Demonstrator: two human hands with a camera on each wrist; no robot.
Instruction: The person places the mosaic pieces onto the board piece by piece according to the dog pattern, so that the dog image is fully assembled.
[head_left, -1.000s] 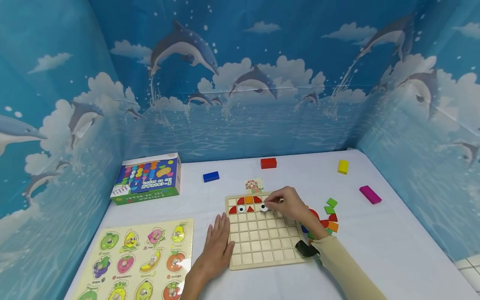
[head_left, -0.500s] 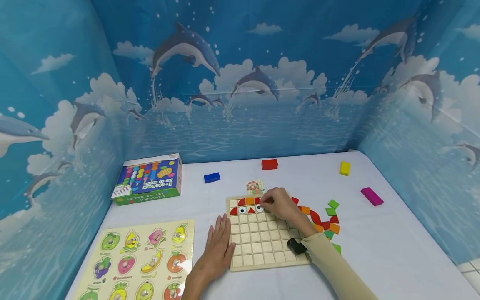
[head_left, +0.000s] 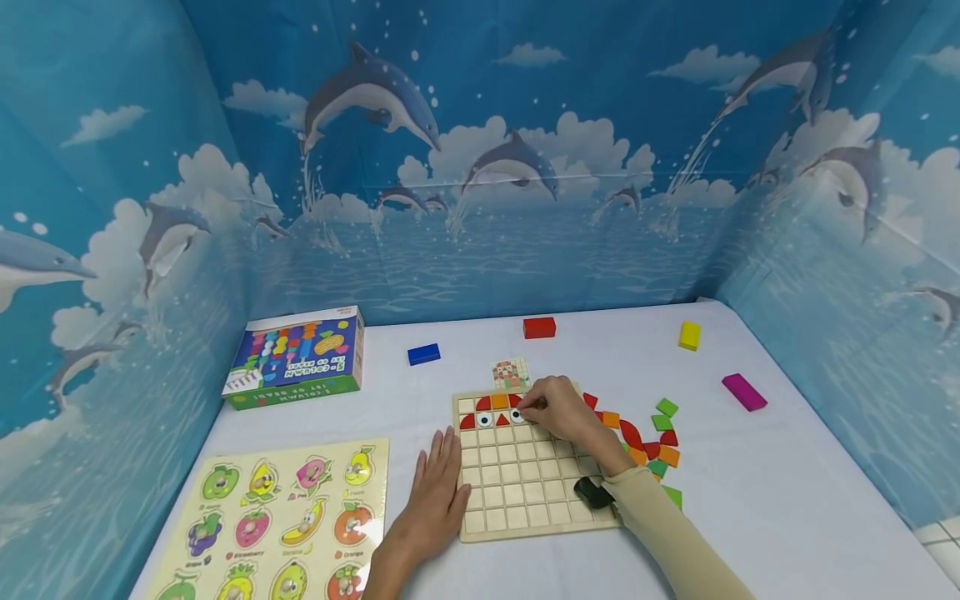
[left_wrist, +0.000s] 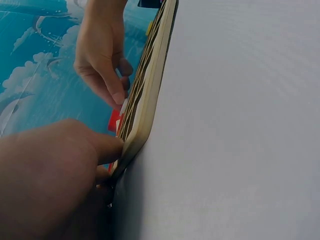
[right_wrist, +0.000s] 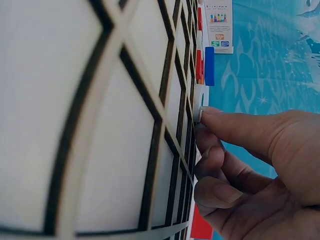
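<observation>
Toward 11 o'clock on the gridded board, a white eye tile is pinched by the right hand, its grip together on the piece. A red triangle and second eye tile sit at its 9 o'clock. At the board's 9 o'clock edge, the left hand has its grip apart, fingers straight, thumb touching the wood. Loose tiles lie at 3. Farther across the white tabletop, a red block stands at 12, a box near 10.
</observation>
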